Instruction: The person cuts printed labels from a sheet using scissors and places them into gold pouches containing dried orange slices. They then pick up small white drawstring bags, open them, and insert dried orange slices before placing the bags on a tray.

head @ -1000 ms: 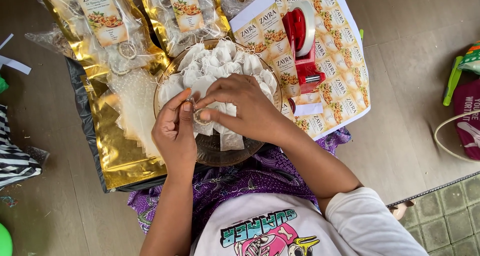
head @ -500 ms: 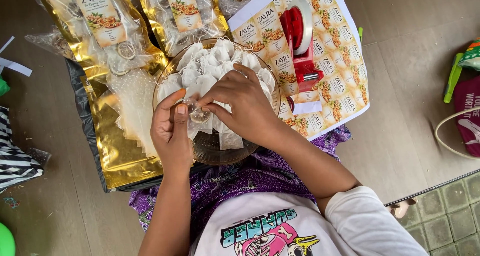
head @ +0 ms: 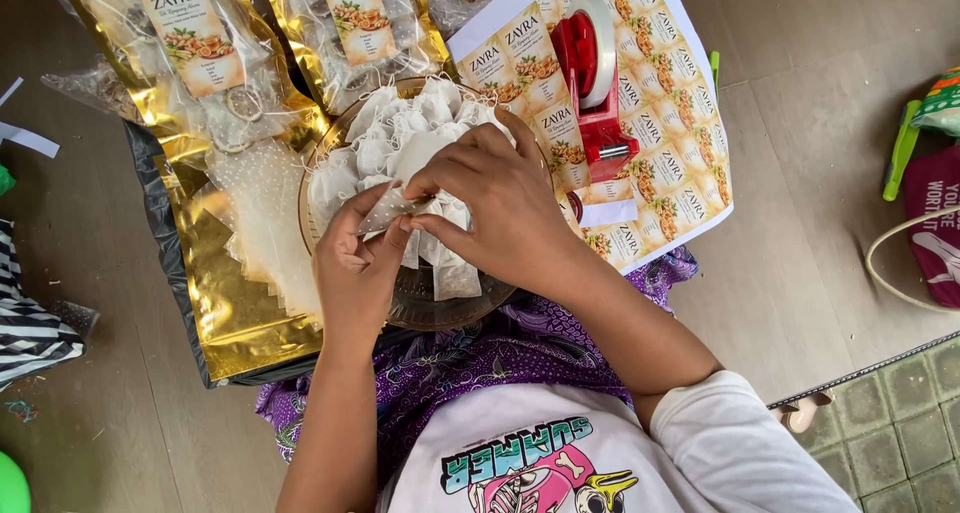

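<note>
Two hands meet over the near side of your round glass bowl (head: 440, 308): your left hand (head: 355, 273) and right hand (head: 500, 208) together pinch one small white filter pouch (head: 392, 211) just above the heap. Judging by that heap, many tied white pouches (head: 400, 138) already fill the bowl, so much filling looks done, while the pouch in your fingers seems unfinished. Left of the bowl lies a stack of flat empty pouches (head: 262, 213) on a gold foil bag (head: 230, 303), suggesting more remain. Right of the bowl stands a red tape dispenser (head: 598, 83) on a label sheet (head: 680, 123). Beyond the bowl lie packed gold bags (head: 200, 43).
</note>
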